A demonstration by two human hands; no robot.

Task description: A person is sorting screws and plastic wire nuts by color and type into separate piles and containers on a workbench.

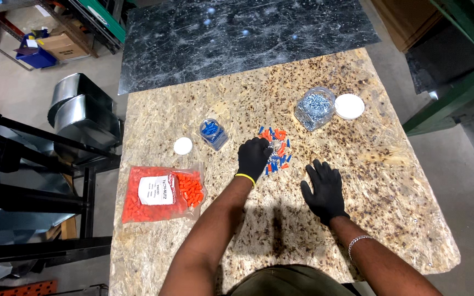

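Two hands in black gloves, the left hand (254, 157) and the right hand (323, 189), are over one desk (357, 181) of flaked wood board. Two clear plastic jars lie on it: one small jar of blue connectors (213, 133) and one larger jar of silver screws (314, 108). Two round white lids lie loose: one small lid (182, 146) and one larger lid (349, 106). There is one clear bag of orange wire connectors (163, 193) with one white label. One loose pile of blue and orange connectors (278, 149) lies mixed with a few silver pieces; they are too small and crowded to count exactly. One dark metal sheet (237, 38) lies at the far end.
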